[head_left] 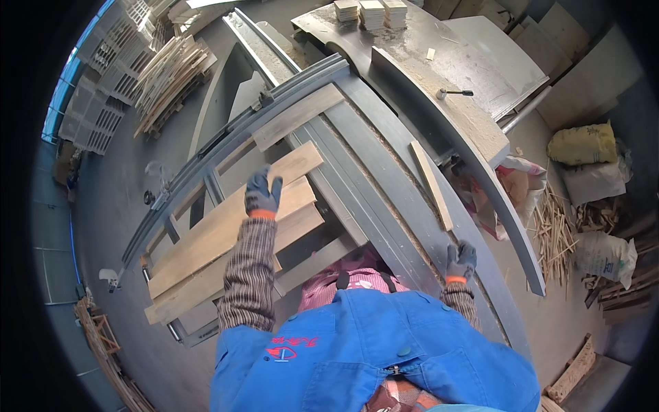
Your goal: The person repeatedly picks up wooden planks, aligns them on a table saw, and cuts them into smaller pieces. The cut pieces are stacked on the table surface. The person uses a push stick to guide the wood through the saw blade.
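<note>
Leftward, centre frame, the gloved left hand (263, 192) lies flat and open on the upper wooden plank (233, 220) of a loose stack across the grey curved frame (384, 206). Pressing down evenly should stop it sliding. Lower right, the right hand (460, 259) clasps the frame's edge for balance.

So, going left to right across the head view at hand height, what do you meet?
Stacked wooden planks → gloved left hand resting on them → grey curved metal frame → loose wooden strip → gloved right hand on the frame → scattered wood slivers → filled sacks.
</note>
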A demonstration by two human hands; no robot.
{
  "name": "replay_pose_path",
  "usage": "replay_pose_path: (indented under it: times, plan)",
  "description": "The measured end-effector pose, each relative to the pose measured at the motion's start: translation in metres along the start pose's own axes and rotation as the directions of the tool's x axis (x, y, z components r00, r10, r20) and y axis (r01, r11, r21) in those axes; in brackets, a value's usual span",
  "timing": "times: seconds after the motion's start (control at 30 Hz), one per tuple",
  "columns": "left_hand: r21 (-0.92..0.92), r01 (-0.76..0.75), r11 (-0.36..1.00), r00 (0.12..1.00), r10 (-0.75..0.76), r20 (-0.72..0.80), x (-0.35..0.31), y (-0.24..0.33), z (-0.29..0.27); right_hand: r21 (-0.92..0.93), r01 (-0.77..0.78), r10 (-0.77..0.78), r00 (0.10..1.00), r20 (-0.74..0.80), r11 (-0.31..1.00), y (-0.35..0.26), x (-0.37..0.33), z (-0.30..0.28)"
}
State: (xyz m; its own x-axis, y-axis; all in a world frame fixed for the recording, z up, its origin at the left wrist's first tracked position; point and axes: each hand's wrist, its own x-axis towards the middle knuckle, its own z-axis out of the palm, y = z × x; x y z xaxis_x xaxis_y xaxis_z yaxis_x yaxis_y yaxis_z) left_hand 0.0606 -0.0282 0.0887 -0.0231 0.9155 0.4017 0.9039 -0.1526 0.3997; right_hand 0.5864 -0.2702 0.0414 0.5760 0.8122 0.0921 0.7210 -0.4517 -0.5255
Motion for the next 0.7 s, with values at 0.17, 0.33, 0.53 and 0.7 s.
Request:
replay_pose_path:
  times: [0.17,0.33,0.53,0.7]
  plan:
    - [0.174,0.095,0.980,0.975,-0.127,0.185,0.050,-0.031,0.029,-0.275,0.209,-0.188,0.977,0.101,0.938,-0.024,0.058,0.030]
    - [0.379,0.080,0.922,0.865,-0.253,0.433,0.064,-0.026,0.066,-0.313,0.114,-0.041,0.972,0.230,0.943,-0.005,0.077,0.029]
    - [0.498,0.070,0.864,0.810,-0.340,0.477,0.079,-0.015,0.115,-0.302,0.148,-0.069,0.964,0.258,0.942,0.025,0.083,0.017]
    - [0.522,0.094,0.848,0.848,-0.343,0.405,0.079,0.005,0.145,0.312,-0.118,0.049,0.975,0.219,0.943,0.052,0.085,0.032]
